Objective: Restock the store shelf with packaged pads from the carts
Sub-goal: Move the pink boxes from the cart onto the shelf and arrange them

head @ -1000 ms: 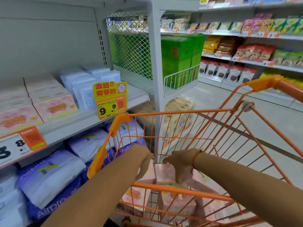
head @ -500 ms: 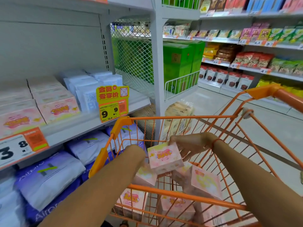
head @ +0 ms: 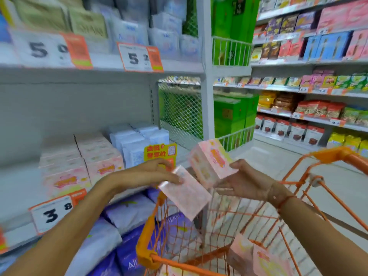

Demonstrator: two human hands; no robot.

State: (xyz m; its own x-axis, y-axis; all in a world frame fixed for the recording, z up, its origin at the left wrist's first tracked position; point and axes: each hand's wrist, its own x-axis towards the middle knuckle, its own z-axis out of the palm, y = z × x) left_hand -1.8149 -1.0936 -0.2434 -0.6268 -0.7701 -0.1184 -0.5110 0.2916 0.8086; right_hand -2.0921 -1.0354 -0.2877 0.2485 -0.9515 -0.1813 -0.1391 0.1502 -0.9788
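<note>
My left hand [head: 151, 173] grips the top edge of a pink pad pack [head: 186, 193] that hangs tilted above the orange cart [head: 199, 242]. To its right, my right hand [head: 242, 182] holds a second pink pad pack [head: 212, 163] from below, raised in front of the shelf post. More pink packs [head: 260, 255] lie in the cart's bottom right. On the middle shelf [head: 22, 208] at the left, stacks of matching pink packs [head: 79, 166] stand beside pale blue packs [head: 135, 142].
A yellow price sign [head: 160, 153] hangs at the shelf edge behind my left hand. Purple and white bags [head: 123, 216] fill the lower shelf beside the cart. A white post [head: 206, 86] and mesh panel [head: 180, 110] end the shelf; snack shelves [head: 310, 108] line the aisle beyond.
Both hands rose out of the cart, each with a pink pack, up to shelf level. The view tilted upward, which brought the upper shelf into sight.
</note>
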